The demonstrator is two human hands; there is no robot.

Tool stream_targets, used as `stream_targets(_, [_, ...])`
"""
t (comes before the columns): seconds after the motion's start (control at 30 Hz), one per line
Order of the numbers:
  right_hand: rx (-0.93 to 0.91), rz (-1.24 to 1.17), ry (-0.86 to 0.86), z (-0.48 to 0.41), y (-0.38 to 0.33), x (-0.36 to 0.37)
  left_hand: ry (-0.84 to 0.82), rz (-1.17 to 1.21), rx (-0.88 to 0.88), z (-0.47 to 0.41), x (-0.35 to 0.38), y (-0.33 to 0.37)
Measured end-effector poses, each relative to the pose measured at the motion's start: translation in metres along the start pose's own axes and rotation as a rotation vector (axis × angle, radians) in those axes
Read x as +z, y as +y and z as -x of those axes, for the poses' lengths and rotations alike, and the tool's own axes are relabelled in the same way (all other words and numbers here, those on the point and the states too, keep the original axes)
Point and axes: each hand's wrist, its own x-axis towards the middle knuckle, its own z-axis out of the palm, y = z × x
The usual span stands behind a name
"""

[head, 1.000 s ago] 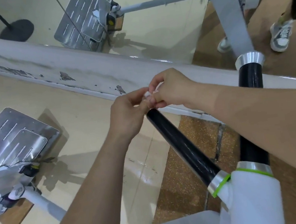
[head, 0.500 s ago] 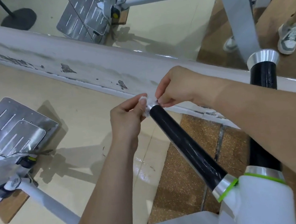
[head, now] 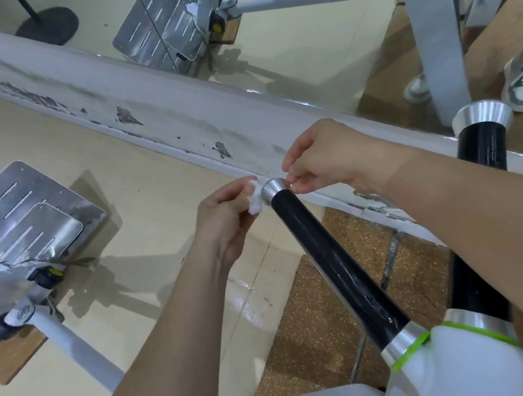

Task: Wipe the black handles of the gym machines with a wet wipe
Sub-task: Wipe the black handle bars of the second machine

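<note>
A long black handle with a silver end cap slants up from the white machine frame at the lower right. My left hand pinches a crumpled white wet wipe against the left side of the cap. On the cap's right side, my right hand has its fingertips touching the cap, with no wipe visible in it. A second black handle stands upright at the right, partly hidden behind my right forearm.
A scuffed white baseboard under a wall mirror runs diagonally behind the handles. A metal foot plate on a white arm lies at the left. Cork matting covers the floor under the handles, beige floor elsewhere.
My hands have drawn apart at the handle's tip. The silver cap, covered a second ago, now shows between them, and the wipe is bunched in my left fingers.
</note>
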Motion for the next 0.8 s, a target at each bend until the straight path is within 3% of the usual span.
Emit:
stream_targets(0.07, [-0.025,0.043,-0.008,0.0,0.0,0.001,0.026,-0.037,0.097,0.003,0.004,0.003])
stream_targets(0.17, [-0.1,0.202,-0.054,0.007,-0.002,0.0,0.049,-0.145,0.082,0.017,0.016,-0.001])
stream_targets(0.3, [-0.195,0.502,-0.151,0.026,-0.012,-0.008,0.24,0.14,-0.08,0.047,0.025,-0.017])
stream_targets(0.4, [-0.259,0.606,-0.147,0.051,-0.018,-0.009,0.323,0.128,-0.007,0.073,0.024,-0.022])
stream_targets(0.5, [-0.31,0.322,0.044,0.096,-0.016,-0.017,0.475,0.145,0.209,0.112,0.017,0.002])
stream_targets(0.6, [-0.24,-0.218,-0.054,0.161,-0.01,-0.021,0.317,0.184,0.327,0.167,0.033,0.038])
stream_targets(0.7, [-0.276,-0.509,-0.104,0.216,0.007,-0.027,0.151,0.146,0.352,0.222,0.065,0.057])
stream_targets(0.8, [-0.336,-0.677,0.035,0.266,0.026,-0.042,0.08,0.159,0.328,0.274,0.097,0.057])
